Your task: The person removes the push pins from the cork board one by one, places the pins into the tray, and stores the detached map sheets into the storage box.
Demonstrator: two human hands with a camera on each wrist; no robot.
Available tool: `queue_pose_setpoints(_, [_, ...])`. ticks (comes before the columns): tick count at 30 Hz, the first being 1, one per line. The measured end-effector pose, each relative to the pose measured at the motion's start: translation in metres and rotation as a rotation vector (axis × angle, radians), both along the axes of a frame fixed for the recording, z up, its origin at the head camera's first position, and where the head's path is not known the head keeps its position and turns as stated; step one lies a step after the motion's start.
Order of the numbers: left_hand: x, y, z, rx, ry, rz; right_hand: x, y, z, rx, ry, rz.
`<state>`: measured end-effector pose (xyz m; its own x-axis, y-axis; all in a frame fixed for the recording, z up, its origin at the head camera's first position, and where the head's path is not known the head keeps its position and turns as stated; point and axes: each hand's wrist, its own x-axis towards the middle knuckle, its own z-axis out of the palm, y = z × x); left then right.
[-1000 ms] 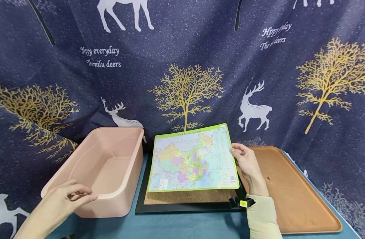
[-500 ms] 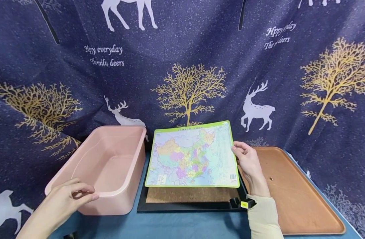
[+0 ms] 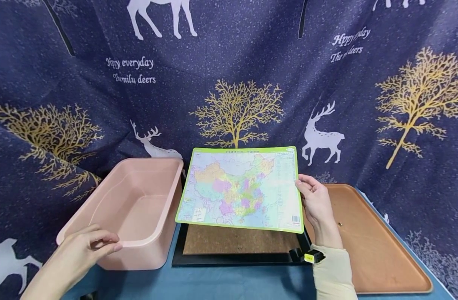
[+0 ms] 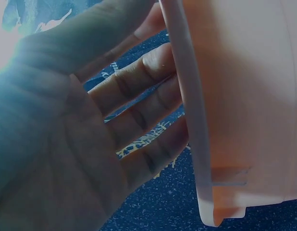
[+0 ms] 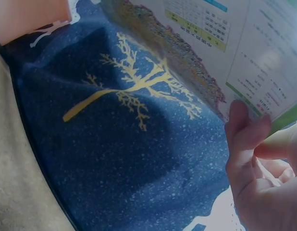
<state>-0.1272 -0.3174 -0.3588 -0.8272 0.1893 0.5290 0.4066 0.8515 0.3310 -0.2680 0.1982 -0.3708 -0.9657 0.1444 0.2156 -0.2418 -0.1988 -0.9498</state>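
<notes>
A thin map sheet with a green border hangs tilted in the air, its printed back showing in the right wrist view. My right hand pinches its right edge between thumb and fingers. Under the sheet lies a black-framed board with a brown face, partly hidden by the map. At the left, my left hand pinches the near rim of a pink plastic basin; in the left wrist view several fingers touch the rim from outside.
A brown tray lies at the right, with a tiny dark spot on it. Blue cloth covers the table. Behind everything hangs a dark blue curtain printed with deer and trees. A small black object shows at the bottom left.
The map sheet has risen a little and its lower left corner has swung leftward, baring more of the brown board. My right hand has moved slightly up; the left hand keeps its place on the rim.
</notes>
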Motion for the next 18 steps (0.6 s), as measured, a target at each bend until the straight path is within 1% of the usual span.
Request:
queue_pose_setpoints(2, [0.000, 0.000, 0.000, -0.001, -0.001, 0.005, 0.000, 0.000, 0.001, -0.030, 0.001, -0.002])
queue_pose_setpoints(6, [0.000, 0.000, 0.000, -0.004, 0.019, -0.001, 0.000, -0.001, 0.001, -0.087, 0.004, -0.005])
queue_pose_setpoints(10, [0.001, 0.000, 0.001, -0.004, 0.002, 0.014, 0.001, -0.007, 0.003, -0.135, -0.004, -0.012])
queue_pose_setpoints(13, [0.002, 0.001, 0.001, -0.003, -0.016, 0.027, 0.002, -0.014, 0.005, -0.143, -0.022, -0.014])
queue_pose_setpoints(18, [0.002, 0.002, 0.001, -0.003, -0.016, 0.030, 0.005, -0.030, 0.006, -0.155, -0.031, -0.024])
